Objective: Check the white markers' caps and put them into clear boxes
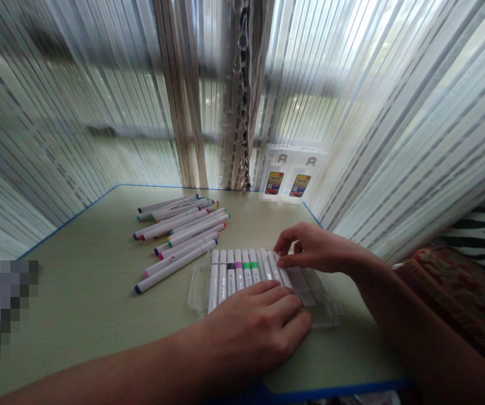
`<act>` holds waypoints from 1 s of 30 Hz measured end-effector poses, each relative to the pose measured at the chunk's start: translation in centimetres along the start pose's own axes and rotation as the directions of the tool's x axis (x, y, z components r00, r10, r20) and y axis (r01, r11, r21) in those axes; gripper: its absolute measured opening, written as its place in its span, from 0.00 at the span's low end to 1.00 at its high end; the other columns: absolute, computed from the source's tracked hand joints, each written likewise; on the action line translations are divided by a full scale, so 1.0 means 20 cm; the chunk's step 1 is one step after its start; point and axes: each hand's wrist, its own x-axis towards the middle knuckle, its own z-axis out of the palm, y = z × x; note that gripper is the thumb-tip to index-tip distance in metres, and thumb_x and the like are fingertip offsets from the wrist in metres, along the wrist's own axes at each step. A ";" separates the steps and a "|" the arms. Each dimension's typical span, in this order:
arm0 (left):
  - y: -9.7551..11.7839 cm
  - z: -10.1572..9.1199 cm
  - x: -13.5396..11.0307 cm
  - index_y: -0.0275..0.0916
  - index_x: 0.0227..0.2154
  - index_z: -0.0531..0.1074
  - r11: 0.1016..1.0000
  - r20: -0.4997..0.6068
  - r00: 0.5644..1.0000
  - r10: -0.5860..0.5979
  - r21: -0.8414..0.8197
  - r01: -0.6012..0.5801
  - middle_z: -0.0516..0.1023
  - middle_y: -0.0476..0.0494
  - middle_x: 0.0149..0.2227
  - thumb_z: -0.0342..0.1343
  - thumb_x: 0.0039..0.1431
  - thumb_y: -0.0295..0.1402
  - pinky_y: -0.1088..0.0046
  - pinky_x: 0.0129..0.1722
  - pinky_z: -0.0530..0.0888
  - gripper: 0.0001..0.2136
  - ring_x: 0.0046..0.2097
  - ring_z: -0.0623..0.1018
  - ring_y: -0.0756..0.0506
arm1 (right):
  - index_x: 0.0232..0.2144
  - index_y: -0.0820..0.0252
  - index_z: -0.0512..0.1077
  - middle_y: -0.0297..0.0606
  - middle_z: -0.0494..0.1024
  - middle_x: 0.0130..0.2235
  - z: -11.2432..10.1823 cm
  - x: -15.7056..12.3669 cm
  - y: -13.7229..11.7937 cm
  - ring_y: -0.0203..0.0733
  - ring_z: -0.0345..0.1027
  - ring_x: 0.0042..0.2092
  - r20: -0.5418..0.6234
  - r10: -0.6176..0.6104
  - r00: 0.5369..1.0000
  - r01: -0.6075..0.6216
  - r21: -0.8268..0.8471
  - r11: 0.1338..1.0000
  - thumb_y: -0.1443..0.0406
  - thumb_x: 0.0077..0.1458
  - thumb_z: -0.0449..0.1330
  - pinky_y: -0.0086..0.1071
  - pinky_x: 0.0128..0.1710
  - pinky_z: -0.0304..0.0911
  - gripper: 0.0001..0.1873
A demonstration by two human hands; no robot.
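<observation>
A clear plastic case [330,318] lies on the table with a row of white markers [234,278] in it, side by side. Several of those have coloured bands: black, purple and green. My right hand [309,247] pinches with thumb and forefinger at the far end of the rightmost marker [283,274] in the row. Palm down, my left hand [263,320] lies across the near ends of the markers, its fingers extended and hiding those ends. To the right of the row, part of the case shows no markers.
A loose pile of white markers [183,229] with coloured ends lies left of the case. A second clear case [295,171] with two labels stands upright at the table's back edge, against the string curtain [225,112]. Blue edging [343,392] borders the table.
</observation>
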 end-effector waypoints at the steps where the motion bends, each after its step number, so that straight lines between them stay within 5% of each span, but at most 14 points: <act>1: 0.00 0.00 0.00 0.33 0.46 0.71 1.000 0.002 1.000 -0.001 -0.004 0.001 0.77 0.35 0.44 0.45 0.69 0.26 0.62 0.54 0.73 0.10 0.51 0.76 0.42 | 0.37 0.66 0.80 0.43 0.82 0.36 0.00 0.00 0.00 0.39 0.72 0.32 0.000 -0.003 1.000 0.003 -0.004 1.000 0.61 0.48 0.68 0.31 0.33 0.65 0.15; 30: 0.00 0.01 0.00 0.33 0.45 0.70 1.000 0.001 1.000 -0.020 -0.007 0.020 0.77 0.37 0.42 0.46 0.67 0.25 0.62 0.54 0.72 0.09 0.48 0.77 0.42 | 0.37 0.66 0.79 0.42 0.82 0.35 0.00 -0.01 -0.01 0.39 0.71 0.32 -0.002 -0.014 1.000 0.014 -0.016 1.000 0.61 0.49 0.67 0.30 0.32 0.65 0.14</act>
